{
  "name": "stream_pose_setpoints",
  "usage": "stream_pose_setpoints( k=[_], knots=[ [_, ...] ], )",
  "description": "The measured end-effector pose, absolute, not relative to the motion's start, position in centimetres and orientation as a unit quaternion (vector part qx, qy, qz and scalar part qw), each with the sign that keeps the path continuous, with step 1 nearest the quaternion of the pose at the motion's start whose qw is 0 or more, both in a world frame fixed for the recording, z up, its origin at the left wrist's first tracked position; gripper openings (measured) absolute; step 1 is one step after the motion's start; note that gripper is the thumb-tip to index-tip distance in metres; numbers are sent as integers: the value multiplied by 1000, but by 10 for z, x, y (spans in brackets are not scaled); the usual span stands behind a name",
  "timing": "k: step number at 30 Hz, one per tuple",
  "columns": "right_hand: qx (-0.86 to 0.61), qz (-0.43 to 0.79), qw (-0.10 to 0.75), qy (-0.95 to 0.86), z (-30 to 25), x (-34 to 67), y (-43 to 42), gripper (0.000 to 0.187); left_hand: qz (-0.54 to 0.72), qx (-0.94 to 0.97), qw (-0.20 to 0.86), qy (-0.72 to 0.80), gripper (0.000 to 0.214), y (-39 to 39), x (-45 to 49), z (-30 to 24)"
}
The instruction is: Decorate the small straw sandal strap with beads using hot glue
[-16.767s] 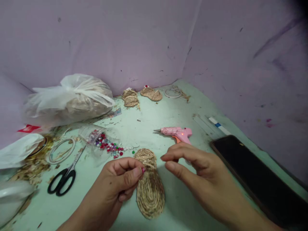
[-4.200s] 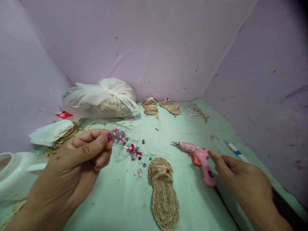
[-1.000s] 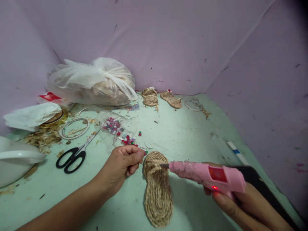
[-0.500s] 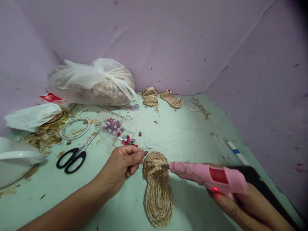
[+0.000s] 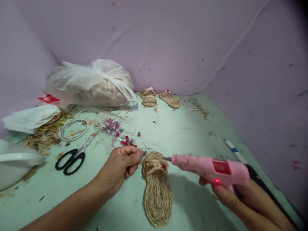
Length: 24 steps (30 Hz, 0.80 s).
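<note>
My left hand (image 5: pixel 127 163) is closed in a pinch, with a small red bead (image 5: pixel 144 154) showing at the fingertips. A woven straw slipper (image 5: pixel 158 195) lies just right of it, toe end away from me. On its strap sits one red bead (image 5: pixel 163 166). My right hand (image 5: pixel 231 197) is wrapped round a pink glue gun (image 5: pixel 199 165) with a lit red light. The gun's metal nozzle points left, over the slipper's right edge near the toe; whether it touches is unclear.
Beads spill from a clear jar (image 5: pixel 115 126) lying on its side. Black-handled scissors (image 5: pixel 72 160), a tape ring (image 5: pixel 73 130) and a white container (image 5: pixel 16 162) are to the left. At the back are a stuffed plastic bag (image 5: pixel 93 83) and two small straw slippers (image 5: pixel 149 97) (image 5: pixel 170 99).
The glue gun has moved slightly up and right, so its nozzle no longer covers the strap and the red bead there shows. My left hand has stayed almost still.
</note>
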State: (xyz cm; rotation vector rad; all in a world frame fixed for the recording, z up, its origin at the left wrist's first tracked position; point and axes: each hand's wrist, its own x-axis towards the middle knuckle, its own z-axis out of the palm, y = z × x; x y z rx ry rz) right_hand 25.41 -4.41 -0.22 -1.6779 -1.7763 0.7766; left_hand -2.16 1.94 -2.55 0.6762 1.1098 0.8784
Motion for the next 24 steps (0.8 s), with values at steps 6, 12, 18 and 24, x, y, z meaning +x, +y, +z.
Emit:
stream_pose_setpoints(
  k=[6, 12, 18, 24],
  knots=[
    [-643, 479, 422, -423, -13, 238, -9, 34, 391, 345, 670, 528, 22, 20, -21, -17],
    [-648, 546, 426, -318, -22, 228, 22, 25, 376, 431, 585, 575, 13, 19, -15, 1],
    [-734, 277, 372, -496, -4, 231, 8, 30, 352, 563, 462, 588, 5, 16, -11, 18],
    [-572, 277, 381, -672, -11, 198, -15, 39, 293, 677, 376, 561, 7, 17, -3, 27]
  ],
)
